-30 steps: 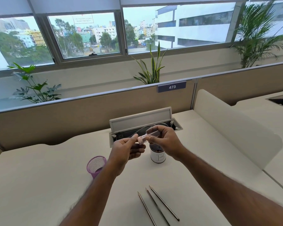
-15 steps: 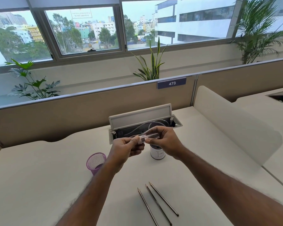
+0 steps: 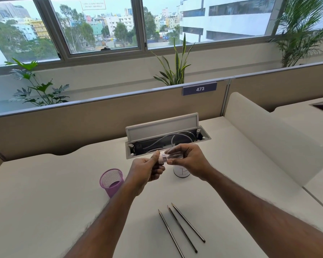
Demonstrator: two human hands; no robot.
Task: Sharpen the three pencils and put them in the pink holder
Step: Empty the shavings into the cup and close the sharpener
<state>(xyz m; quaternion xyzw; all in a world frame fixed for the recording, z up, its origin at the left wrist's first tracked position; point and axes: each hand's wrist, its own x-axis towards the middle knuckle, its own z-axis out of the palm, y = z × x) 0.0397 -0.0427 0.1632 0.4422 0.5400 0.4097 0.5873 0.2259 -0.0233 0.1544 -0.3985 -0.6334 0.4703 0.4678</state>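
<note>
Pink-capped clear sharpener (image 3: 172, 157) is held above the desk (image 3: 45, 202): its cap end is pinched by the left hand (image 3: 145, 170), its barrel is gripped by the right hand (image 3: 190, 162). The three pencils (image 3: 182, 229) lie nearer the person; the pink holder (image 3: 114, 189) stands at left. If the parts are pulled abruptly, the barrel may slip and drop into the open cable tray (image 3: 168, 140).

Pink mesh holder (image 3: 112, 180); dark pencils (image 3: 182, 228); white cup (image 3: 181, 172); cream desk (image 3: 45, 192); clear sharpener (image 3: 171, 157), pink end.
</note>
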